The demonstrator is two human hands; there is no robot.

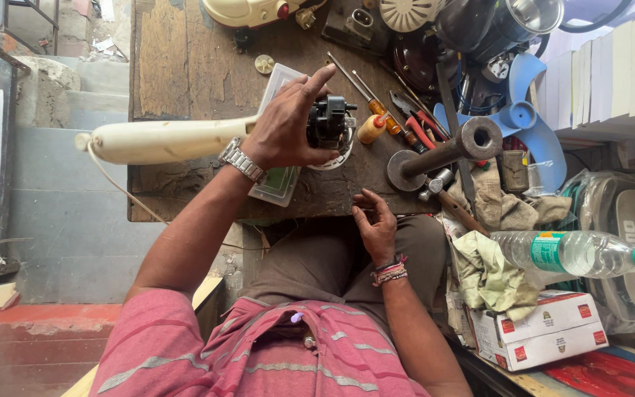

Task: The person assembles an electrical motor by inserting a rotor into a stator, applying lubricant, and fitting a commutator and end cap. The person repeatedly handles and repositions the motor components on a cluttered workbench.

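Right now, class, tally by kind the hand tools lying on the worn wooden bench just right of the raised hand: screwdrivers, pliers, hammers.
Screwdrivers, one orange-handled, one yellow wooden-handled: 2
Red-handled pliers: 1
Metal-headed hammer with wooden handle: 1
Total: 4

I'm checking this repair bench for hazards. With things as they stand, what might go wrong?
The left hand alone grips the black motor part of the cream appliance, whose long body overhangs the wooden table edge; a slip might drop it. The white cord dangles off the side and may snag. The right hand rests near a hammer and crowded screwdrivers, easily knocked off.
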